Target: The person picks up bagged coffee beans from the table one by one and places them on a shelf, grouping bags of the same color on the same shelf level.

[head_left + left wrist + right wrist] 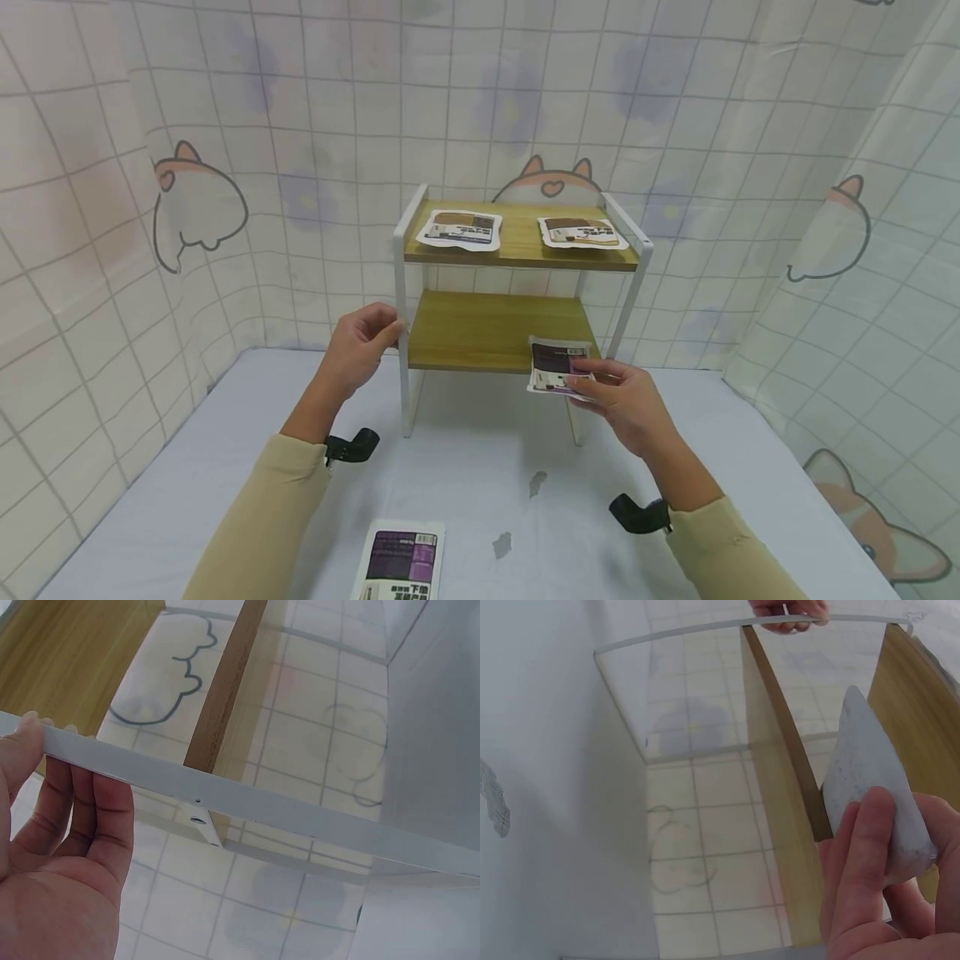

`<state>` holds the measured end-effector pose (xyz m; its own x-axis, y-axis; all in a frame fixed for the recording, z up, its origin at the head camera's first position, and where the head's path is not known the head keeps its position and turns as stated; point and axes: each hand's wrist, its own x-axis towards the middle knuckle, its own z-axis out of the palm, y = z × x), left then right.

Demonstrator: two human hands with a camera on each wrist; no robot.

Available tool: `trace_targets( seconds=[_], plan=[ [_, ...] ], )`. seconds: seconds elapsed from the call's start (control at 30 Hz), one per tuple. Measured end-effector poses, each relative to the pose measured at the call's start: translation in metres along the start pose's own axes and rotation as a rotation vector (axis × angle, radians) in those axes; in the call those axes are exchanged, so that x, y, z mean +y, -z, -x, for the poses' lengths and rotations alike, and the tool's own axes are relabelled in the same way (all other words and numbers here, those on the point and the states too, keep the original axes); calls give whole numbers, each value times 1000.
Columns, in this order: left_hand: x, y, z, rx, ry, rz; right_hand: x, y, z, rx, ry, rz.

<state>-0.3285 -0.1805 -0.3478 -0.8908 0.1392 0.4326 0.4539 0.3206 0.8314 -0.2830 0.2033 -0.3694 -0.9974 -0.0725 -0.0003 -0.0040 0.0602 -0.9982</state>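
A small two-tier rack [401, 250] with white metal legs and wooden boards stands at the back of the table. My left hand [363, 337] grips its front left leg [225, 799] at the height of the lower board. My right hand [611, 396] pinches a flat white packet with a purple label [553, 367] by its near edge, at the front right corner of the lower board [480, 333]. In the right wrist view the packet's pale underside [870, 780] shows above my fingers. Two similar packets [459, 228] [582, 232] lie on the top board.
Another purple-labelled packet [401, 560] lies on the white table [187, 483] near its front edge. Two small grey marks [537, 483] are on the cloth in front of the rack. A checked curtain with cat drawings [198, 204] closes in the table on three sides.
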Motion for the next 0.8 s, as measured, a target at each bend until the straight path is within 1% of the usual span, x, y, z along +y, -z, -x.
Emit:
trace_targets(
  seconds=[0.17,0.43,0.67,0.8],
  plan=[
    [1,0,0,1,2,-1,-2,0,0,-24,2,-15],
    [2,-1,0,3,1,-1,-5,0,0,-4,5,-7],
    [2,-2,0,16,14,-2,-7,-2,2,-25,-10,-49],
    [3,-1,1,8,27,1,-8,-2,6,-31,-27,-24]
  ],
)
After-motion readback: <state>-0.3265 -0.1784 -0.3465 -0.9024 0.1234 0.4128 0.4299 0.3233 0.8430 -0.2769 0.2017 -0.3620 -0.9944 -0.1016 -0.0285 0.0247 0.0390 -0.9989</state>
